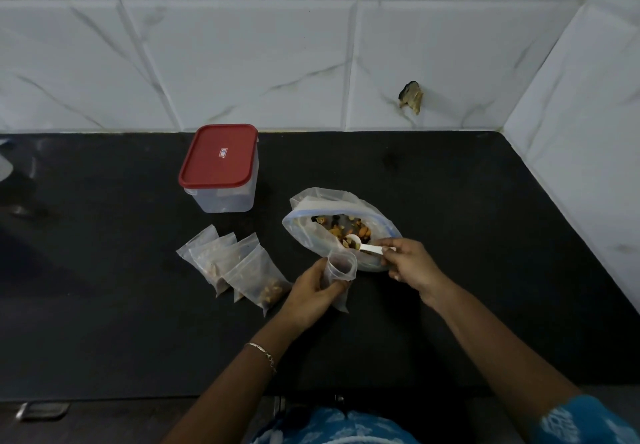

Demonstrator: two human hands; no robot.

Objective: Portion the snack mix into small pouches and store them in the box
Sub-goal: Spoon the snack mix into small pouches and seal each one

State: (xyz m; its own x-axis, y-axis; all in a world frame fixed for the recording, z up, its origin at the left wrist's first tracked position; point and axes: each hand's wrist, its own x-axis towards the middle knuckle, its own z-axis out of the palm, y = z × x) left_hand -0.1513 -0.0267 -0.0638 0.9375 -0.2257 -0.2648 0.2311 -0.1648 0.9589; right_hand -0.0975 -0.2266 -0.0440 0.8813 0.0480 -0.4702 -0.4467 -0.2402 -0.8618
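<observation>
Over dark counter [450, 201], left hand [311, 291] grips open pouch [341, 267], right hand [410, 260] pinches spoon [363, 244]

Black stone counter [450, 201] in a corner of white veined wall tiles [242, 62], one chipped hole [411, 97].

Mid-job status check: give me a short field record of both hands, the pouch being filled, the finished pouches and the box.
left hand: holds small pouch, mouth open, beside the big bag
right hand: pinches white scoop, loaded, bowl over the big bag's mouth
big bag: open, snack mix inside
filled pouches: overlapping pile on the counter, left of the left hand
box: red lid on, behind the pile
stored: pile not yet in the box
</observation>
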